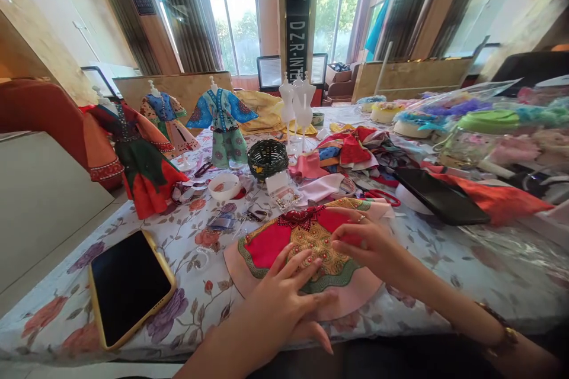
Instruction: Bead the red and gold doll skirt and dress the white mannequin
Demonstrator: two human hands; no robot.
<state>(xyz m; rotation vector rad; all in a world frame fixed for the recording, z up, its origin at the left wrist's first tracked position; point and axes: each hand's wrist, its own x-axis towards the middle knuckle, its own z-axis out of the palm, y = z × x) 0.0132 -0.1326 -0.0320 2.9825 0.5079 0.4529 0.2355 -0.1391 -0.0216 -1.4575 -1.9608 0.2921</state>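
Note:
A half-round doll skirt piece (267,245) lies flat on the flowered tablecloth in front of me, with red panels, a gold beaded middle, green scrolled trim and a pale pink border. My left hand (284,293) rests on its lower part, fingers stretched out and apart. Over the right side of the gold part, my right hand (376,243) has thumb and forefinger pressed together; anything between them is too small to make out. Just beyond the skirt piece sits a small clear box (284,194) of beads, its lid raised.
A phone (131,287) lies at left. Dressed doll forms (220,121) stand behind it. Around the middle are a tape roll (224,187), a dark woven basket (267,159) and red-handled scissors (383,196). Fabric scraps (355,148) and a black phone-like slab (440,195) lie at right.

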